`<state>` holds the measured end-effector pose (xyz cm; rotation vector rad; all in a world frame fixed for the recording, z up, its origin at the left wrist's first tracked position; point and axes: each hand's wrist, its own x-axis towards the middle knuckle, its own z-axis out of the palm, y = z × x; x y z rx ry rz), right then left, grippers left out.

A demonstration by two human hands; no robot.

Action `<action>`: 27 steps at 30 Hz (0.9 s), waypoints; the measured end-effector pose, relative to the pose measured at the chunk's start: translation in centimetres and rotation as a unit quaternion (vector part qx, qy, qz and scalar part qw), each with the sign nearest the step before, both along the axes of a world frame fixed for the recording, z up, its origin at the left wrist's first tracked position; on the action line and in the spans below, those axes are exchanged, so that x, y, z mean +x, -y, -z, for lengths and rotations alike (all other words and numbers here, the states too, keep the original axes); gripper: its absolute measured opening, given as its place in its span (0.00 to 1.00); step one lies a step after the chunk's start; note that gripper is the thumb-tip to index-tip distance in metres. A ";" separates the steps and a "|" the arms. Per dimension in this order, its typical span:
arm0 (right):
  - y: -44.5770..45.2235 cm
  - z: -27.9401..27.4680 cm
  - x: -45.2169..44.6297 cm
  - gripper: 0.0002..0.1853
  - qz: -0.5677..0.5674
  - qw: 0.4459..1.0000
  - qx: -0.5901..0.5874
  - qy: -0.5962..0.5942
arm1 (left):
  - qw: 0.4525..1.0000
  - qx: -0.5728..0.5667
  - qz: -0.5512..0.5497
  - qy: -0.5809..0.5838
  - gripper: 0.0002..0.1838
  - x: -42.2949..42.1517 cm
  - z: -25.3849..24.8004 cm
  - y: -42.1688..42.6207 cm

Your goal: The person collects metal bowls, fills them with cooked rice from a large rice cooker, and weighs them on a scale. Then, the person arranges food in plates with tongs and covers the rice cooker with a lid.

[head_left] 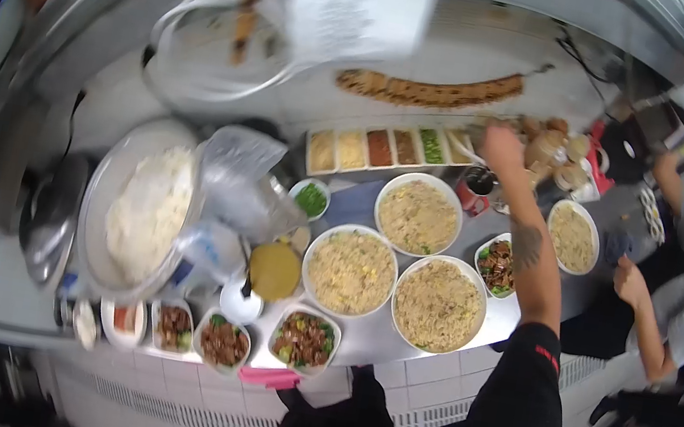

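My right hand [504, 149] reaches over the right end of a long condiment tray [379, 164], its fingers curled and blurred. A pale, spoon-like utensil [466, 150] lies right by the fingers; whether they grip it is unclear. Just below the hand stands a red cup [474, 190] with dark contents. Three white bowls of fried rice, one at the back [418, 215], one at left [350, 271] and one in front [439, 306], sit below the tray. Partly behind my forearm is a bowl of meat and greens [496, 266]. My left hand is out of view.
A large tub of white rice [147, 217] and a plastic bag [244, 179] stand at left. Several meat dishes [305, 339] line the front edge. Jars [555, 154] crowd the back right. A co-worker [662, 303] stands at right near another rice bowl [571, 238].
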<state>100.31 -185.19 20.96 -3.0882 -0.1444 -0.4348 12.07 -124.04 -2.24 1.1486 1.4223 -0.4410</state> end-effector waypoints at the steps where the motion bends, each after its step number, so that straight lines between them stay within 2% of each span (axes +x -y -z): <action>1: -0.2 0.3 -1.4 0.13 -0.005 0.997 0.033 0.067 | 0.998 -0.037 -0.037 0.046 0.30 -1.5 0.7 0.5; 2: -0.2 0.8 -3.2 0.13 -0.078 0.987 0.006 0.139 | 0.968 -0.154 -0.126 0.155 0.31 -2.2 1.1 0.4; 3: -1.3 2.1 -4.1 0.11 -0.028 0.982 0.103 0.158 | 0.862 -0.347 -0.264 0.261 0.32 -3.6 0.8 1.6; 4: 0.2 6.9 -2.3 0.12 -0.056 0.989 0.052 0.124 | 0.903 -0.303 -0.194 0.235 0.28 -4.2 1.7 1.6; 5: -0.5 9.3 -2.4 0.15 -0.012 0.994 0.064 0.084 | 0.937 -0.258 -0.119 0.204 0.25 -6.9 4.6 1.1; 6: -0.8 10.7 -2.4 0.15 -0.049 0.997 0.065 -0.009 | 0.961 -0.216 -0.045 0.168 0.21 -7.7 5.8 1.8; 7: -1.4 10.8 -2.9 0.18 -0.056 0.996 0.058 -0.040 | 0.943 0.062 0.312 0.100 0.13 -6.9 4.9 2.2; 8: -1.1 12.0 -2.4 0.20 -0.058 0.997 0.045 -0.028 | 0.999 -0.017 0.050 0.004 0.13 -2.3 -0.7 4.3; 9: 0.9 14.4 -0.2 0.15 -0.062 0.996 0.063 -0.002 | 0.994 -0.052 -0.085 0.050 0.09 -0.1 -4.3 4.9; 10: 2.3 14.9 0.2 0.12 -0.016 0.951 0.297 -0.081 | 0.995 0.016 -0.095 0.016 0.09 2.0 -7.0 6.0; 11: 2.6 13.5 -0.6 0.10 0.043 0.845 0.510 -0.154 | 0.992 0.083 -0.094 -0.017 0.09 3.2 -8.4 6.3; 12: 2.3 11.7 -2.6 0.10 0.043 0.847 0.507 -0.155 | 0.992 0.080 -0.095 -0.018 0.09 1.9 -7.8 5.9; 13: 1.5 9.4 -5.9 0.10 -0.004 0.731 0.667 -0.145 | 0.991 0.081 -0.102 -0.020 0.09 0.3 -6.6 5.5; 14: -0.2 6.6 -9.8 0.12 -0.051 0.589 0.796 -0.127 | 0.991 0.078 -0.108 -0.020 0.08 -1.3 -5.4 5.3; 15: -2.9 4.0 -14.4 0.12 -0.051 0.598 0.790 -0.124 | 0.992 0.067 -0.106 -0.018 0.08 -2.5 -4.7 5.3; 17: -9.7 0.6 -23.4 0.16 -0.094 0.551 0.828 -0.040 | 0.993 0.018 -0.100 -0.057 0.09 -4.7 -3.6 4.7; 19: -12.8 0.0 -28.9 0.14 -0.100 0.553 0.821 -0.098 | 0.994 -0.008 -0.093 -0.058 0.08 -6.5 -2.2 3.7; 21: -12.7 2.7 -31.5 0.13 -0.089 0.532 0.813 -0.220 | 0.995 -0.036 -0.064 -0.073 0.08 -8.0 -1.2 1.8; 22: -15.7 2.5 -33.8 0.11 -0.025 0.555 0.805 -0.209 | 0.996 -0.042 -0.049 -0.069 0.08 -8.7 -0.6 0.4; 23: -18.4 2.0 -35.9 0.09 -0.004 0.531 0.804 -0.267 | 0.996 -0.050 -0.030 -0.070 0.08 -9.2 0.3 -2.2; 25: -24.8 1.0 -39.8 0.19 0.043 0.588 0.742 -0.317 | 0.990 -0.056 -0.122 -0.036 0.09 -11.0 1.3 -5.4; 27: -31.1 0.7 -42.0 0.24 0.005 0.590 0.715 -0.376 | 0.989 -0.006 -0.144 0.031 0.08 -12.6 1.5 -9.1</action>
